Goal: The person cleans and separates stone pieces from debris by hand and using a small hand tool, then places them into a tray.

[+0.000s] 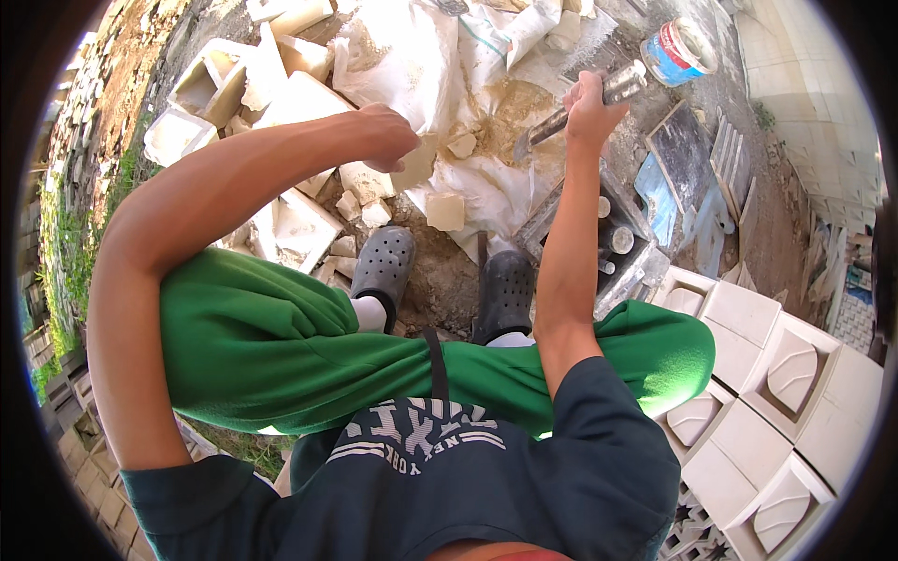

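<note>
My left hand (pixel 385 137) reaches across from the left, its fingers curled at the edge of a pale block piece (pixel 418 161) that it seems to grip; the hand partly hides the piece. My right hand (pixel 596 110) is wrapped round a metal bar tool (pixel 625 82), held slantwise. The tool's narrower, flat-looking end (pixel 524 145) points down and left, above the white sacking (pixel 496 187). Between the hands, a small pale chunk (pixel 462 145) lies in sandy dust. Another squarish chunk (pixel 444 211) rests on the sacking nearer my feet.
Broken pale blocks (pixel 304 229) are heaped at left. A blue-and-red bucket (pixel 678 53) stands at far right. Beside my right forearm is a dark tray (pixel 619 220) with cylindrical pieces. Patterned pale blocks (pixel 748 327) are laid out at lower right. My grey clogs (pixel 383 266) are on the ground.
</note>
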